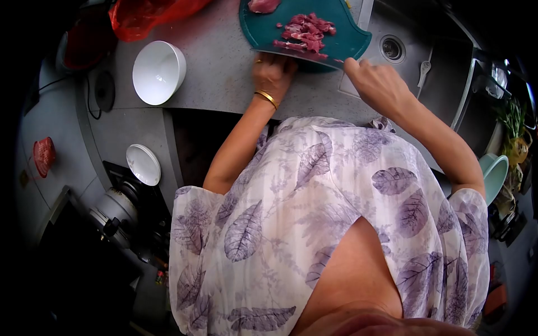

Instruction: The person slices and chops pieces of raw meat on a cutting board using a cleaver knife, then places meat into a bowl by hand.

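My right hand [376,83] is closed around the handle end of a knife, the handle mostly hidden in the fist. The knife's long blade [305,55] stretches left along the near side of a dark green cutting board [350,39]. Sliced raw meat [307,32] lies heaped on the board just beyond the blade. A larger meat piece [263,5] sits at the board's far left, cut off by the frame. My left hand [272,74], with a gold bangle at the wrist, is curled at the blade's left end. Its fingertips are hidden, so what they grip does not show.
A white bowl [159,73] stands on the grey counter [218,61] to the left, near a red plastic bag [147,17]. At right is a sink [412,22] with a drain and a white spoon [424,73]. Stacked white plates [143,164] sit lower left.
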The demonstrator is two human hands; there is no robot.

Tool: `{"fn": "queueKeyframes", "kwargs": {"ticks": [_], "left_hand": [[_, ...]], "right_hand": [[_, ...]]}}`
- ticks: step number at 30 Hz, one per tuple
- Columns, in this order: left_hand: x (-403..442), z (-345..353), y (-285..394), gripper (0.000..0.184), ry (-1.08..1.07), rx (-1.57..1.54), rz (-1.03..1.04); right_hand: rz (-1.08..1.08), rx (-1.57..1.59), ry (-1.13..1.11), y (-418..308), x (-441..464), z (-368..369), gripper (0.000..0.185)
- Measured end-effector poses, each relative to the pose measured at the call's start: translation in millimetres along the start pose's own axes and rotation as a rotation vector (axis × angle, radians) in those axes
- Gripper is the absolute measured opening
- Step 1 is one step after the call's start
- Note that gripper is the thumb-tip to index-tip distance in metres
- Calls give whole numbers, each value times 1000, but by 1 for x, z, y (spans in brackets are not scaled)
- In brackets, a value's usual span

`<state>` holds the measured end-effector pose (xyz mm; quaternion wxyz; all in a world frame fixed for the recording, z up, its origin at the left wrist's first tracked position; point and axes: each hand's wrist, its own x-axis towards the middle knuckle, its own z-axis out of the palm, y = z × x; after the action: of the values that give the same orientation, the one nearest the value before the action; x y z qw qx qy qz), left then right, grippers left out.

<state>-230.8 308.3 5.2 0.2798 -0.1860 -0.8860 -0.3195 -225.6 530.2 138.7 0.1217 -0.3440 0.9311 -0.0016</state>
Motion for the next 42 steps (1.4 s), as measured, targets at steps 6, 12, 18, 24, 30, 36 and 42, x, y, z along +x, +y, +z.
{"fn": "queueKeyframes", "kwargs": {"ticks": [6, 12, 18, 24, 30, 36, 42], "left_hand": [[-2, 2, 1, 28, -12, -10, -18], [-6, 8, -1, 25, -9, 13, -21], [-3, 5, 3, 16, 13, 52, -16], [-7, 7, -2, 17, 27, 35, -29], [-3, 6, 1, 17, 61, 6, 6], [-5, 7, -1, 18, 19, 16, 17], [0, 4, 6, 18, 21, 11, 24]], "right_hand": [[41, 84, 18, -4, 5, 12, 13], [-89, 252, 242, -16, 74, 48, 18], [103, 260, 77, 7, 36, 37, 16], [170, 241, -66, 11, 5, 8, 14], [92, 220, -86, -4, 3, 8, 12], [96, 378, 17, -11, 28, 26, 13], [7, 420, 107, -23, 72, 32, 14]]}}
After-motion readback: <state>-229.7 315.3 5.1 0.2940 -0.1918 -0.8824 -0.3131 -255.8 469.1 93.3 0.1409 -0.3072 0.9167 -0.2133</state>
